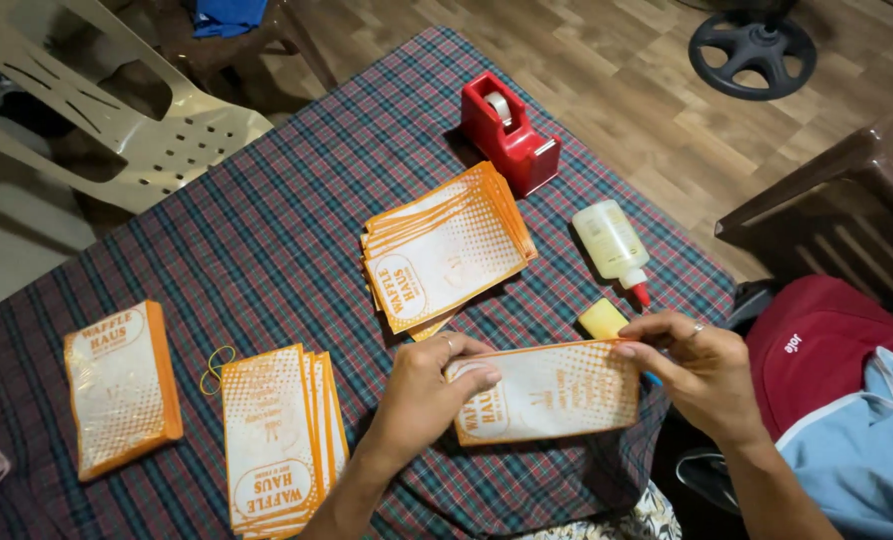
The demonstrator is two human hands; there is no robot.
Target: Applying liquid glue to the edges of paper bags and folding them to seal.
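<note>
Both hands pinch one paper bag [551, 392]: left hand [428, 385] and right hand [701, 368] should keep its edges straight and flat

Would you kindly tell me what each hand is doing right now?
Left hand: closed on the left end of the orange-and-white paper bag.
Right hand: pinching the bag's right end.

A table covered in a dark plaid cloth [296, 200] carries three stacks of orange-and-white paper bags [446, 245] [121, 385] [278, 440] (the middle one fanned), a red tape dispenser [507, 130], a glue bottle [614, 245], a yellow block [602, 318] and a rubber band [215, 366].
</note>
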